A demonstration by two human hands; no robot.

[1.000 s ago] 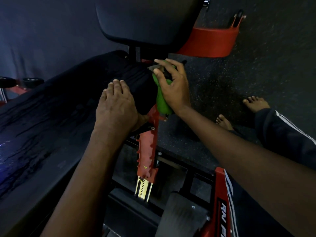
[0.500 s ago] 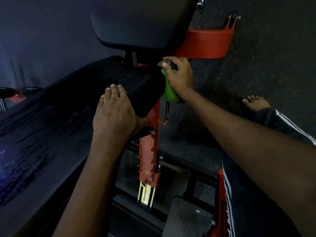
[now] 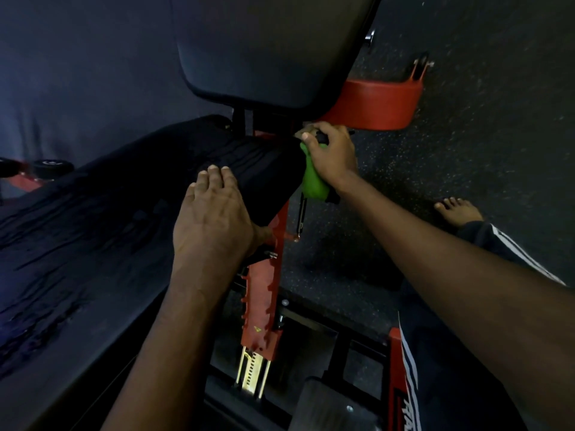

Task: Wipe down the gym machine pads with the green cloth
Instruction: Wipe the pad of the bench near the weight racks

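Hands: left [image 3: 214, 219] flat, right [image 3: 333, 157] round cloth [image 3: 314, 181]

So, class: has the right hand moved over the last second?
Yes. The right hand, gripping the green cloth, slid along the end of the seat pad toward the red bracket.

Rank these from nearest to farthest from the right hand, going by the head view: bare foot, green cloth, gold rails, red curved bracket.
1. green cloth: gripped in the right hand.
2. red curved bracket: just beyond the hand.
3. bare foot: on the floor, to the right.
4. gold rails: low down, near the camera.
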